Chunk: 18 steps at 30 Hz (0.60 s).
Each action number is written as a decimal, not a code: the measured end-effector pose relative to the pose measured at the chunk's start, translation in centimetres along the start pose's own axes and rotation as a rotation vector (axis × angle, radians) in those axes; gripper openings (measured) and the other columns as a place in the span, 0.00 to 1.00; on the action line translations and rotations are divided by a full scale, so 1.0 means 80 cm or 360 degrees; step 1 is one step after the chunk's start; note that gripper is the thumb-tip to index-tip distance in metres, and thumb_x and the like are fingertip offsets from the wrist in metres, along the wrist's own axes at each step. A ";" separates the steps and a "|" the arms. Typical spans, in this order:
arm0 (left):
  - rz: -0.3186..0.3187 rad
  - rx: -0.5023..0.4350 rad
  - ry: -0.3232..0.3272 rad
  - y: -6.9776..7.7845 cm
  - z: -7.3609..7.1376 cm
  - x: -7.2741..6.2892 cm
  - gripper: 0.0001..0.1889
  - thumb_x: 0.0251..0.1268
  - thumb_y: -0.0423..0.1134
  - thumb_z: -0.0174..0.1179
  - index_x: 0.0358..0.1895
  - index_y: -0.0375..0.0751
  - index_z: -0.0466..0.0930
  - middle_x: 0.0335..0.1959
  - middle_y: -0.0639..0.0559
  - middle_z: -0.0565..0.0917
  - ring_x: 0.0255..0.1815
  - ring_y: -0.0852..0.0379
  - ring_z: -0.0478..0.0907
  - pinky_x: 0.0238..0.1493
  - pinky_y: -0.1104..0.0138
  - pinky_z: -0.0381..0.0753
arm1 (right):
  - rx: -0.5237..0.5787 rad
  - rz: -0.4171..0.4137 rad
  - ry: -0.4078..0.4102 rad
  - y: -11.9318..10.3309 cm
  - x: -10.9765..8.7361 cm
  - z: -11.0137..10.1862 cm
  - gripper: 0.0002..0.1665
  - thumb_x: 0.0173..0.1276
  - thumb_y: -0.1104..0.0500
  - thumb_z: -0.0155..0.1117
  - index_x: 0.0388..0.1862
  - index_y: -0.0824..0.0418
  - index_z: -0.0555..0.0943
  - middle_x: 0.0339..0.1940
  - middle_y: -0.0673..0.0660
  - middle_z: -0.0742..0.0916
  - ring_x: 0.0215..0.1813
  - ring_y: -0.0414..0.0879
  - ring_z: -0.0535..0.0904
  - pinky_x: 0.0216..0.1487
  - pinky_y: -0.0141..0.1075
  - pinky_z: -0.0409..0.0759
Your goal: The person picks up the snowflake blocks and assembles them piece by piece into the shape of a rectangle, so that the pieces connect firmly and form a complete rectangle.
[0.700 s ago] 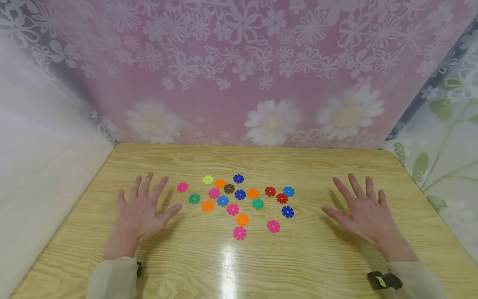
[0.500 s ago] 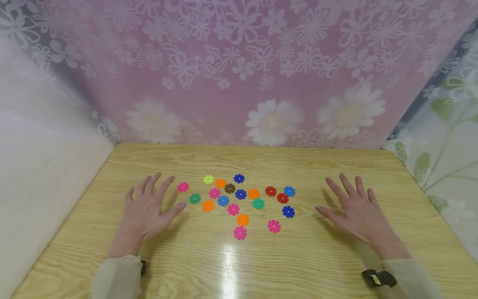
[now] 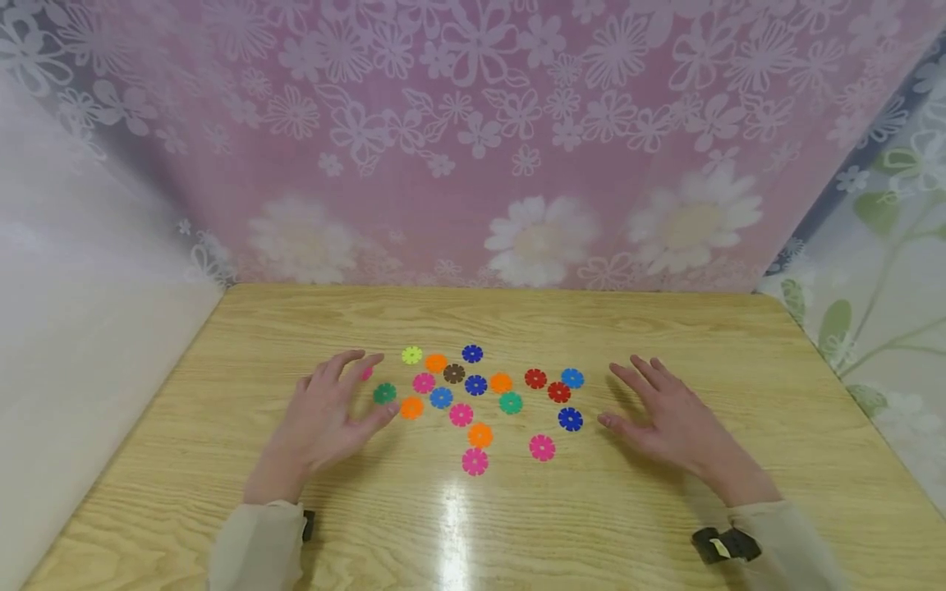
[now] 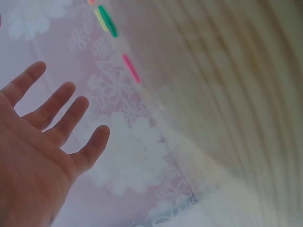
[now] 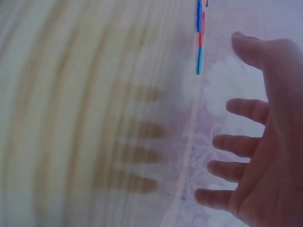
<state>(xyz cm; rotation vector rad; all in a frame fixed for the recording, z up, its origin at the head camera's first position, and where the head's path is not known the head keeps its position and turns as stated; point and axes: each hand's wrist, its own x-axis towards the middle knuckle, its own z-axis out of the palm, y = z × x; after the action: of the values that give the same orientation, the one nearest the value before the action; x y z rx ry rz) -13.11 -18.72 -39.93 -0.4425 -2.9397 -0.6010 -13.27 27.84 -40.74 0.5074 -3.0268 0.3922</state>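
Several flat notched plastic discs in many colours lie scattered over the middle of the table. My left hand hovers at their left side with nothing in it. Its thumb tip is right by a green disc and an orange disc, and its fingers partly hide a pink disc. To the right of the discs, my right hand is held over the wood, fingers spread and holding nothing. Nearest to it are a dark blue disc and a light blue disc. In the right wrist view the fingers stand apart above their shadows.
The wooden table runs back to a pink flowered curtain. A white cloth borders it on the left and a leaf-patterned cloth on the right. Each wrist wears a black strap.
Both hands have moved inward towards the discs, the left one to the right and the right one to the left. Left fingers now cover part of the pink disc. The discs have stayed put.
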 end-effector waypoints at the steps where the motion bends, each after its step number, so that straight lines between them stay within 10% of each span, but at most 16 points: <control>1: 0.0000 -0.0004 -0.0012 0.002 0.001 0.001 0.37 0.70 0.68 0.54 0.77 0.56 0.64 0.77 0.44 0.67 0.75 0.36 0.65 0.67 0.31 0.64 | 0.0013 -0.0014 -0.0008 -0.001 0.000 0.001 0.45 0.70 0.34 0.64 0.77 0.57 0.67 0.77 0.73 0.69 0.76 0.78 0.61 0.66 0.74 0.68; 18: 0.0078 -0.0202 -0.0272 0.058 0.020 0.021 0.33 0.63 0.62 0.65 0.70 0.58 0.74 0.70 0.50 0.74 0.67 0.43 0.74 0.67 0.37 0.73 | 0.0222 -0.0124 0.0023 -0.032 0.007 0.014 0.35 0.67 0.43 0.71 0.68 0.58 0.78 0.67 0.66 0.81 0.67 0.68 0.76 0.64 0.66 0.75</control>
<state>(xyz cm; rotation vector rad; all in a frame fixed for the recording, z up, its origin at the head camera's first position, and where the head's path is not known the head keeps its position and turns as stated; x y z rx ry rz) -13.42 -13.59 -39.41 -0.6057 -3.0506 -0.7842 -13.00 25.03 -41.17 0.6257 -2.9685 0.6024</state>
